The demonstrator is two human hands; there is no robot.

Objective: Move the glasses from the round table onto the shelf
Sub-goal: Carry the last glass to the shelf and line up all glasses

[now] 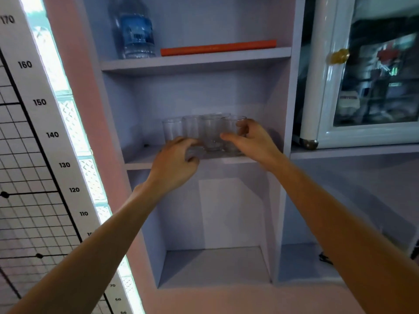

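You face a tall pale-lilac shelving unit (280,98), with a white glass-fronted cabinet (326,91) on your right and a white height chart with black numbers (34,105) on your left. On the upper board stand a clear plastic water bottle with a blue label (136,35) and a long flat orange object (217,47); I cannot tell what that is.

The task's things, a cluster of clear glass tumblers (212,132), stand upright and close together on the middle shelf board (138,165). At least four are in a front row, and the rim of another shows behind. Both your arms reach in to them.

Your right hand (254,143) is wrapped round the rightmost tumbler (233,129), thumb across its front and fingers curled behind it. Your left hand (174,162) sits low at the front of the board, fingers and thumb curled. They seem to close on the foot of the second tumbler (191,126), though blur makes that contact uncertain.

By my reading, you are setting down or tidying the latest glasses, so the placing looks well advanced. The round table is out of view, so I cannot tell whether any glasses are left on it. What remains here is to let go of both tumblers.
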